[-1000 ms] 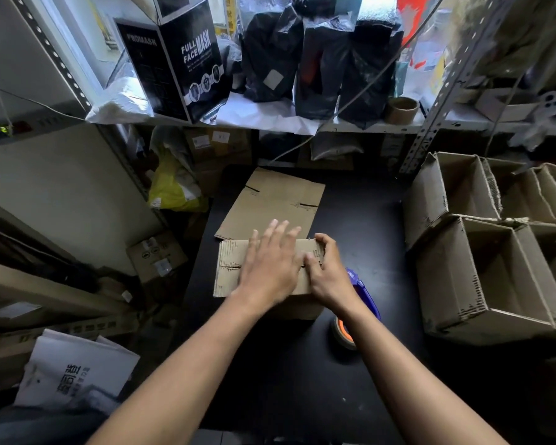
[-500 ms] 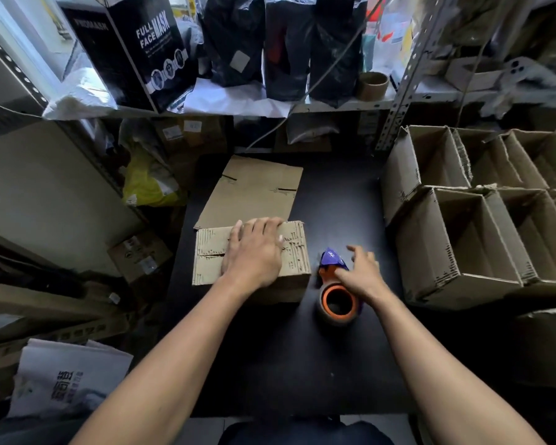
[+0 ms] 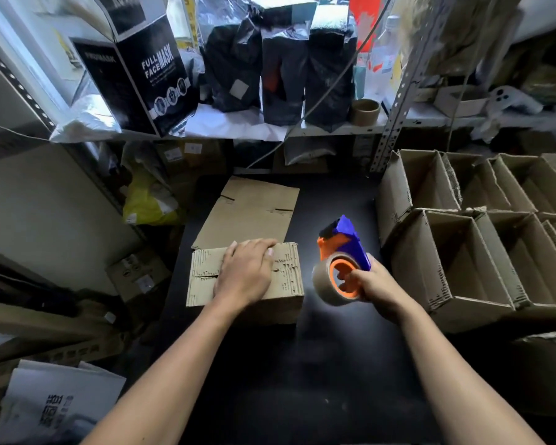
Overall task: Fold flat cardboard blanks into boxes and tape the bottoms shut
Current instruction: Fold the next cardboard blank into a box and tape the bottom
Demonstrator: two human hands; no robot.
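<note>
A folded cardboard box (image 3: 288, 284) stands on the black table (image 3: 302, 364) with its closed flaps facing up. My left hand (image 3: 244, 271) lies flat on those flaps and presses them down. My right hand (image 3: 371, 287) grips a blue and orange tape dispenser (image 3: 342, 258), lifted off the table just right of the box. Its roll of brown tape faces me and its blue head points away. A flat cardboard blank (image 3: 251, 211) lies on the table behind the box.
Several finished open boxes (image 3: 456, 252) are stacked on their sides along the table's right edge. A metal shelf (image 3: 270, 130) with black bags and a mask carton hangs over the far edge. Cartons and papers (image 3: 55, 403) clutter the floor at left.
My right hand left the box flaps, reached the tape dispenser on the table and now holds it raised beside the box. My left hand stayed pressed on the flaps.
</note>
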